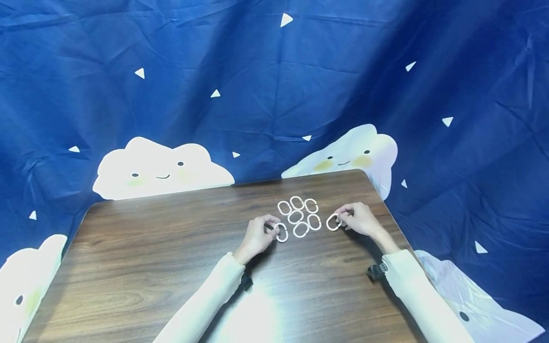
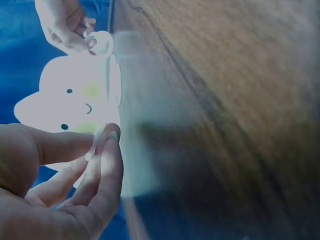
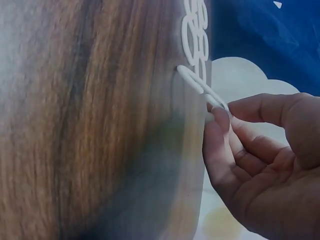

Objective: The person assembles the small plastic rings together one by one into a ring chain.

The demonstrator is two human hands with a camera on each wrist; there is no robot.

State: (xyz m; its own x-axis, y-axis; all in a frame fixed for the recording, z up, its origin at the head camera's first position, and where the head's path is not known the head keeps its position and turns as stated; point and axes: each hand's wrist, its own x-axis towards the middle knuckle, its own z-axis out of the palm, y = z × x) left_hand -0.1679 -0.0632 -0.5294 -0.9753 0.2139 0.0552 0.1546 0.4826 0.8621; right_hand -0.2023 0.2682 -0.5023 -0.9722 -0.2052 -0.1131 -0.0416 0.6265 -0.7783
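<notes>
My left hand (image 1: 257, 236) pinches a white oval ring (image 1: 281, 232) between thumb and fingertips, just left of a cluster of similar rings. The left wrist view shows that ring nearly edge-on, mostly hidden by the fingers. On the cluster's other side, my right hand (image 1: 359, 219) pinches a second white ring (image 1: 333, 222); in the right wrist view this ring (image 3: 194, 82) slants out from between thumb and forefinger. A small gap shows in the outline of several rings. Between the two hands lie the loose rings, among them a lower one (image 1: 301, 230) and a middle one (image 1: 295, 217).
The brown wood-grain table (image 1: 171, 252) reaches back to a blue curtain (image 1: 257, 95) printed with white clouds and triangles. Its right edge runs close beside my right forearm. Small black devices (image 1: 375, 272) sit under both wrists.
</notes>
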